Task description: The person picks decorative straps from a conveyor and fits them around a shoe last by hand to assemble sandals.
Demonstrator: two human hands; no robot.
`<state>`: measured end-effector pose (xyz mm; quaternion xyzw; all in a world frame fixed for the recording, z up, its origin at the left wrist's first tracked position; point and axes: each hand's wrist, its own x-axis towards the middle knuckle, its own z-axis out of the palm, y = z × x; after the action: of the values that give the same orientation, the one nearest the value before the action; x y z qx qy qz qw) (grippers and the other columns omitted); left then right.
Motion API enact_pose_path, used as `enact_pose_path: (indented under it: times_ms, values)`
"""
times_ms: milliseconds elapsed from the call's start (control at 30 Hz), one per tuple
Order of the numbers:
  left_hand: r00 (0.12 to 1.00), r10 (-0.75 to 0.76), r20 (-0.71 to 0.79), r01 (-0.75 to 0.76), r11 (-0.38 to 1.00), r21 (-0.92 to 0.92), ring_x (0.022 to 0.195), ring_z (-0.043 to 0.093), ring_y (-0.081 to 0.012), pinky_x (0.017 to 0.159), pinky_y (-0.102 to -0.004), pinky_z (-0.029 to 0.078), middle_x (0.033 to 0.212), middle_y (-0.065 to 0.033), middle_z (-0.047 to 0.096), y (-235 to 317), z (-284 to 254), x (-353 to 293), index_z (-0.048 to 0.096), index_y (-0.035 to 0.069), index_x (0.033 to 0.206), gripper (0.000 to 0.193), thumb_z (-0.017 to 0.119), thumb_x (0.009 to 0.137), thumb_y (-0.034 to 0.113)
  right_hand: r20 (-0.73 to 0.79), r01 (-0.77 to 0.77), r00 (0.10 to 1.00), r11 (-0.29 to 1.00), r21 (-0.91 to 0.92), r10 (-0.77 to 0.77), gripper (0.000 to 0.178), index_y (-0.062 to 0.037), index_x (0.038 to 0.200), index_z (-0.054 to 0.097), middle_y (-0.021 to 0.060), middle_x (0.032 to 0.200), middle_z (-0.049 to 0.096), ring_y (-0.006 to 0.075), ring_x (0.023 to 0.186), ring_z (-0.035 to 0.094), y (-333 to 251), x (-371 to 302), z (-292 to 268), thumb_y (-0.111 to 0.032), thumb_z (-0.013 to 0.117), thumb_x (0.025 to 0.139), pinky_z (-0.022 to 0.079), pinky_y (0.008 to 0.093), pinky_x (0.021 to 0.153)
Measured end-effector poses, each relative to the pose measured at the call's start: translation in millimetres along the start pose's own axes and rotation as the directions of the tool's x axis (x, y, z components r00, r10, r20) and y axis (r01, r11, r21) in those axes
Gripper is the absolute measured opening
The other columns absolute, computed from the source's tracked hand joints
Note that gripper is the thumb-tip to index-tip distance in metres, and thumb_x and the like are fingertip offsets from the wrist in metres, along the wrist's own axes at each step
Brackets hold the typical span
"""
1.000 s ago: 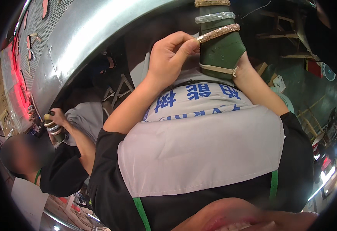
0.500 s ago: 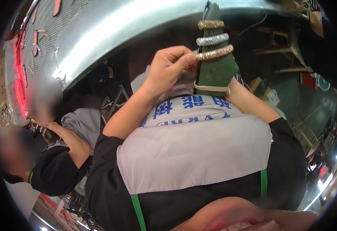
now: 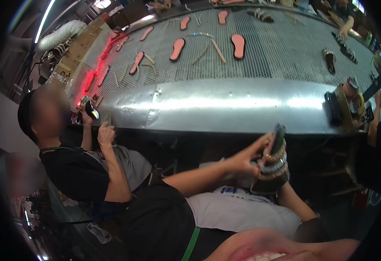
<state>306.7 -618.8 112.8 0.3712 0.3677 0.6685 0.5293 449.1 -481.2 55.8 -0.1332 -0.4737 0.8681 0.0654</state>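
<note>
A dark green shoe last [image 3: 268,186] is held in front of my apron, its narrow end pointing away from me. Three glittering straps lie across it: a gold one [image 3: 275,155], a silver one [image 3: 274,167] and a rose-gold one [image 3: 272,176]. My left hand [image 3: 252,157] grips the last's left side, thumb by the lower straps and fingers up near the narrow end. From the right, my right forearm [image 3: 295,204] reaches to the underside of the last. The last hides my right hand, which appears to hold it from below.
Beyond a shiny metal ledge [image 3: 225,106], a mesh conveyor [image 3: 264,56] carries pink insoles [image 3: 238,46], loose strips and strappy sandals [image 3: 329,60]. A box of supplies [image 3: 349,104] stands on the ledge at right. A co-worker at left holds a sandal [image 3: 90,108]; other people work at the far right.
The view has swung up and left, showing the conveyor. My left hand has shifted from pinching the lowest strap's end to gripping the last's side. The last now appears lower and farther right.
</note>
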Motion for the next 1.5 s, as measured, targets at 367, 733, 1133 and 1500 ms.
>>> enact_pose_path:
  times_ms: [367,733,1133,1500]
  values:
    - [0.981,0.149,-0.128,-0.192,0.864,-0.465,0.116,0.053,-0.0363,0.096,-0.0487,0.047,0.128,-0.0237,0.052,7,-48,-6,0.031,0.012,0.143,0.071,0.057,0.089,0.05,-0.185,0.161,0.947,0.89,-0.427,-0.261,0.025,-0.0004,0.095,0.073,0.0045,0.083,0.069,0.0083,0.077,0.062,-73,-36,58,-0.024,0.07,0.086,0.049,0.0199,0.069]
    - [0.947,0.32,0.028,-0.257,0.808,-0.53,0.103,0.05,-0.0306,0.088,-0.0427,0.049,0.122,-0.0199,0.056,-14,-47,-20,0.045,0.026,0.137,0.055,0.06,0.088,0.047,-0.162,0.157,0.958,0.906,-0.393,-0.237,0.025,-0.0027,0.092,0.073,0.0036,0.078,0.068,0.0093,0.073,0.064,-63,-51,65,-0.027,0.067,0.088,0.05,0.0211,0.063]
    - [0.811,0.469,0.35,-0.359,0.871,-0.336,0.071,0.059,-0.028,0.069,-0.0371,0.05,0.084,-0.023,0.066,-20,35,40,0.067,-0.004,0.096,0.044,0.074,0.071,0.032,0.296,-0.249,0.917,0.963,-0.101,0.268,0.061,-0.0028,0.127,0.055,0.0097,0.121,0.06,0.019,0.116,0.053,-37,-59,-1,-0.024,0.077,0.074,0.043,0.0347,0.098]
    - [0.998,0.007,-0.065,0.0,0.994,0.109,0.126,0.038,-0.0239,0.101,-0.0359,0.041,0.143,-0.0117,0.027,-39,98,-19,0.003,0.004,0.148,0.102,0.074,0.075,0.009,-0.205,-0.045,0.975,0.983,0.178,0.082,0.056,-0.0024,0.131,0.044,0.0121,0.117,0.06,0.0227,0.104,0.062,-22,-137,24,-0.043,0.052,0.094,0.05,0.0356,0.089]
